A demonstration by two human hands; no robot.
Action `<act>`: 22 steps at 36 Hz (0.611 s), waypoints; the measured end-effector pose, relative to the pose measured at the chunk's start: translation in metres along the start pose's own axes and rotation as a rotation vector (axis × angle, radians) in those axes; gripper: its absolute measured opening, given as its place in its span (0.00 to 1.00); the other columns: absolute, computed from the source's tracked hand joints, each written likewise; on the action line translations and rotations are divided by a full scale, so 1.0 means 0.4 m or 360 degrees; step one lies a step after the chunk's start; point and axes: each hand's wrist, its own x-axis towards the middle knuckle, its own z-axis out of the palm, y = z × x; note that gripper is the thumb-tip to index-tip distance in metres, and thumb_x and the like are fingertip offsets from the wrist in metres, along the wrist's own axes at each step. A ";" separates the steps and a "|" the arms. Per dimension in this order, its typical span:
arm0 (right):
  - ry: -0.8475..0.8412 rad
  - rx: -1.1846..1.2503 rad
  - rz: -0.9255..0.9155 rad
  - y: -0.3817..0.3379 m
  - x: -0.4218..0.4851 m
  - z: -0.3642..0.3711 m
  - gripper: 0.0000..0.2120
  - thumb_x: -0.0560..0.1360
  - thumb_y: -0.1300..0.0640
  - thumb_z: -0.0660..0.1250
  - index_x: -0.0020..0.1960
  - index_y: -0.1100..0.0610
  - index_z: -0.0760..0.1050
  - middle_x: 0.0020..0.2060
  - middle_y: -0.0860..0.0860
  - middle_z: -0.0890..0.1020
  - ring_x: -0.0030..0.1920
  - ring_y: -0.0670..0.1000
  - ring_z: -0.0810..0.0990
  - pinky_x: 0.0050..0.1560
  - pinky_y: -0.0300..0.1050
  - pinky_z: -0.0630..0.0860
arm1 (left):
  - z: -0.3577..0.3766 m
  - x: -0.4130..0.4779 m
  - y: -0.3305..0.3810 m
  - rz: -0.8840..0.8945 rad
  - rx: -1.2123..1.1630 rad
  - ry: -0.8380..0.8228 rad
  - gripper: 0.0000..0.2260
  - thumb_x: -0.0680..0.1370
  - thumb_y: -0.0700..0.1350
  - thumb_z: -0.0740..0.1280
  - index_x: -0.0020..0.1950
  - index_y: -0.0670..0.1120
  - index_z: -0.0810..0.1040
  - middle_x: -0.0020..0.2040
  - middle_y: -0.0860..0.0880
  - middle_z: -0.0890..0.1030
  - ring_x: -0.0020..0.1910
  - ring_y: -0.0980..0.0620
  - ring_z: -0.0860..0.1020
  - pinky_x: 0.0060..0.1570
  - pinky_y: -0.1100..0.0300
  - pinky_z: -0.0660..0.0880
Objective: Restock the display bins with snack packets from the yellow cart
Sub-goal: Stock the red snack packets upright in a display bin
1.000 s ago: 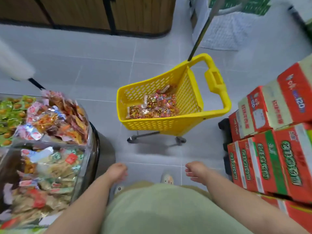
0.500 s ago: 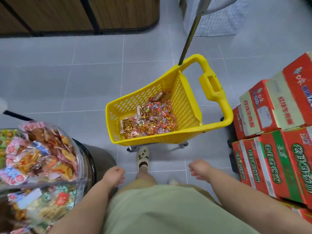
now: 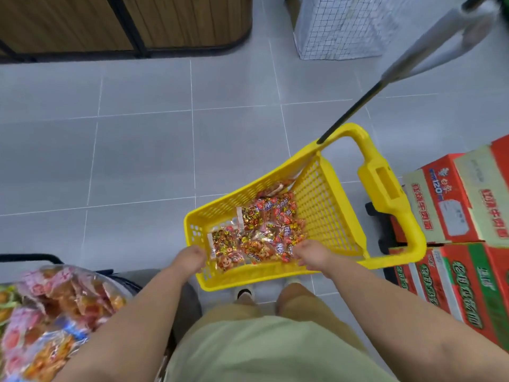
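Your yellow cart (image 3: 325, 210) stands on the grey tiled floor (image 3: 137, 150) right in front of your feet. It is a bright plastic basket with lattice walls and a thick looped handle (image 3: 385, 188) on the far right side. The snack packets (image 3: 264, 230) lie loose in a shallow heap on its bottom, towards the near end. They are small, glossy and clear, printed in red, orange and gold, and some show a white sealed edge.

Your left grip (image 3: 192, 257) is over the cart's near left corner, beside the nearest packet. Your right grip (image 3: 311, 255) is over the near edge of the heap. The fingers of both curl downward with the knuckles facing you, so I cannot tell whether either one has closed on a packet.

At your left elbow, the display snacks (image 3: 49, 321) show as a blurred pile of pink, orange and blue wrappers. Red and green cardboard boxes (image 3: 446, 210) are stacked just beside the cart's handle on your right.
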 end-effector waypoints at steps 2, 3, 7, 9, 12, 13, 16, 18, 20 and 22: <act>0.0010 -0.0023 0.0001 -0.023 0.032 -0.008 0.14 0.79 0.62 0.57 0.56 0.71 0.74 0.46 0.61 0.76 0.45 0.53 0.75 0.42 0.42 0.66 | 0.003 0.012 0.013 -0.0001 -0.0073 -0.0040 0.10 0.81 0.41 0.59 0.41 0.43 0.72 0.38 0.44 0.75 0.35 0.48 0.73 0.33 0.61 0.69; -0.0012 -0.0043 -0.0006 -0.034 0.045 -0.011 0.15 0.79 0.62 0.57 0.60 0.70 0.73 0.46 0.58 0.75 0.47 0.54 0.76 0.40 0.41 0.68 | 0.009 0.016 0.016 -0.0010 -0.0112 -0.0072 0.11 0.82 0.43 0.59 0.40 0.44 0.72 0.37 0.45 0.75 0.35 0.48 0.73 0.33 0.62 0.68; -0.0077 -0.0133 0.0010 -0.049 0.120 -0.016 0.15 0.79 0.62 0.58 0.62 0.67 0.73 0.47 0.56 0.76 0.46 0.50 0.73 0.32 0.31 0.70 | 0.049 0.039 0.014 -0.0141 -0.0303 -0.0124 0.11 0.83 0.47 0.58 0.44 0.43 0.72 0.36 0.46 0.75 0.32 0.49 0.73 0.30 0.61 0.65; -0.0106 -0.0256 0.0017 -0.054 0.158 -0.016 0.15 0.79 0.63 0.56 0.60 0.69 0.74 0.50 0.62 0.78 0.48 0.54 0.76 0.40 0.37 0.76 | 0.070 0.054 0.010 -0.0185 -0.0329 -0.0110 0.13 0.83 0.47 0.57 0.42 0.44 0.71 0.35 0.47 0.74 0.31 0.50 0.71 0.29 0.61 0.63; -0.0127 -0.0551 -0.0034 -0.054 0.229 -0.030 0.15 0.79 0.61 0.54 0.42 0.63 0.77 0.40 0.57 0.77 0.41 0.52 0.77 0.45 0.42 0.73 | 0.098 0.082 0.011 -0.0266 -0.0382 -0.0092 0.14 0.83 0.45 0.57 0.38 0.44 0.70 0.35 0.46 0.74 0.31 0.50 0.70 0.30 0.61 0.62; -0.0105 -0.0623 -0.0061 -0.054 0.259 -0.037 0.15 0.80 0.60 0.54 0.43 0.59 0.77 0.40 0.53 0.76 0.41 0.50 0.76 0.43 0.41 0.71 | 0.106 0.091 0.014 -0.0302 -0.0388 -0.0082 0.13 0.83 0.44 0.58 0.38 0.44 0.71 0.36 0.45 0.75 0.33 0.49 0.71 0.31 0.61 0.64; 0.0034 -0.0614 -0.0110 -0.045 0.355 -0.057 0.15 0.81 0.59 0.55 0.63 0.61 0.74 0.59 0.57 0.77 0.56 0.55 0.77 0.51 0.42 0.71 | 0.130 0.118 0.023 -0.0345 -0.0393 -0.0079 0.12 0.81 0.43 0.59 0.38 0.45 0.72 0.36 0.46 0.76 0.36 0.49 0.74 0.36 0.60 0.68; 0.0114 -0.0616 -0.0172 -0.037 0.418 -0.067 0.17 0.79 0.61 0.58 0.67 0.59 0.71 0.65 0.58 0.75 0.60 0.56 0.76 0.55 0.42 0.72 | 0.147 0.137 0.027 -0.0333 -0.0417 -0.0082 0.12 0.81 0.42 0.59 0.37 0.45 0.72 0.36 0.45 0.75 0.36 0.48 0.74 0.38 0.58 0.68; 0.0149 -0.0616 -0.0221 -0.031 0.470 -0.074 0.21 0.78 0.64 0.59 0.69 0.56 0.69 0.68 0.56 0.71 0.58 0.56 0.77 0.50 0.43 0.75 | 0.161 0.153 0.027 -0.0336 -0.0408 -0.0081 0.10 0.81 0.43 0.60 0.41 0.46 0.74 0.38 0.45 0.77 0.37 0.47 0.75 0.40 0.58 0.69; 0.0144 -0.0577 -0.0198 -0.024 0.513 -0.077 0.25 0.77 0.67 0.59 0.72 0.54 0.64 0.71 0.54 0.66 0.51 0.53 0.76 0.37 0.42 0.75 | 0.175 0.165 0.028 -0.0350 -0.0401 -0.0080 0.07 0.82 0.44 0.60 0.49 0.47 0.76 0.42 0.47 0.79 0.39 0.51 0.77 0.38 0.59 0.71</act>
